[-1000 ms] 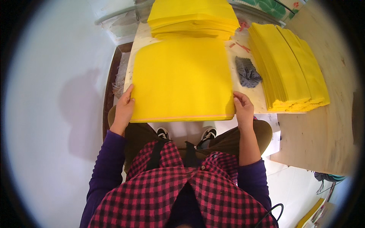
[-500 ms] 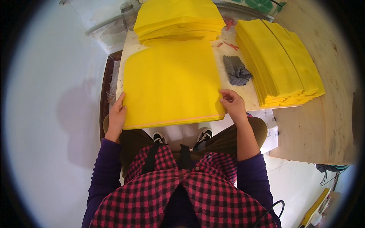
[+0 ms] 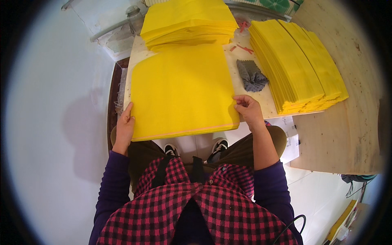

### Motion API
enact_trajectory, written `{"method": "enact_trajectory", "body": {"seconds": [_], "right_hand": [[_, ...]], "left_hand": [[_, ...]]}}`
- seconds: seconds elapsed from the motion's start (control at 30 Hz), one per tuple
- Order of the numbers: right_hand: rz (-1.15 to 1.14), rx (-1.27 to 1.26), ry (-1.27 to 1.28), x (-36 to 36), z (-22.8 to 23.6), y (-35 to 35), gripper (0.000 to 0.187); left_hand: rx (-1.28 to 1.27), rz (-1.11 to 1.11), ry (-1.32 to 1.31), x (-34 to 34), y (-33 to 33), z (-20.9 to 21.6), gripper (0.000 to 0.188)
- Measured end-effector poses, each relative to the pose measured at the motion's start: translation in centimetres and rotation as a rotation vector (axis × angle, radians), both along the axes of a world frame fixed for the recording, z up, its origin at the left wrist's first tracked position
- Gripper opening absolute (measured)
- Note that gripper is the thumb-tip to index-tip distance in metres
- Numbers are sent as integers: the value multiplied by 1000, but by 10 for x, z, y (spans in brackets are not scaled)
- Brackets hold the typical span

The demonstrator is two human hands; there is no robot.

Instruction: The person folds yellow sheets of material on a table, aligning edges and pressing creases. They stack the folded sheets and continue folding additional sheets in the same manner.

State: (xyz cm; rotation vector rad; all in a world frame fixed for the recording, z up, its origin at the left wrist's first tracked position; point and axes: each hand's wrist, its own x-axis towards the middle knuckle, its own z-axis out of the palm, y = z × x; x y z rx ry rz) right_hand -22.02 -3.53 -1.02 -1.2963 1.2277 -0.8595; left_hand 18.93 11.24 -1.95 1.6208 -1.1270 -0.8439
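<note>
A flat stack of yellow fabric sheets (image 3: 181, 87) lies in front of me on the wooden table, its near edge reaching over my lap. A thin pinkish line runs along that near edge. My left hand (image 3: 125, 127) grips the stack's left side near the front corner, thumb on top and the other fingers mostly hidden. At the right side, my right hand (image 3: 249, 110) pinches the edge between thumb and fingers. Behind the sheets stands a thick pile of folded yellow fabric (image 3: 188, 22), which the stack's far end touches.
On the right lie two rows of folded yellow fabric (image 3: 296, 67). A crumpled grey cloth (image 3: 252, 76) and orange-red scraps (image 3: 245, 49) sit between. A clear bottle (image 3: 134, 18) stands at the far left. The white wall (image 3: 53, 102) bounds the left side.
The view has shifted slightly, so the table's contents appear a little further left. Both hands keep their hold on the yellow sheets.
</note>
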Motion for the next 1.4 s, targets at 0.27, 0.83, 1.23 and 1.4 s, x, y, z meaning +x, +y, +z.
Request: {"method": "enact_trajectory", "body": {"seconds": [0.27,0.83,1.23,1.4], "right_hand": [[23,27,-46,-2,2,-1,30],[-17,-38,43,1,-4,-3,14],[-59,-296,214,2,-5,1,8],[-63,-322,238,1,-10,5,8]], "left_hand": [[-8,-18,21,3,0,-2,54],[-28,24,-65,1,0,-4,51],[-44,37,-40,1,0,-6,50],[-51,27,-41,1,1,-6,50]]}}
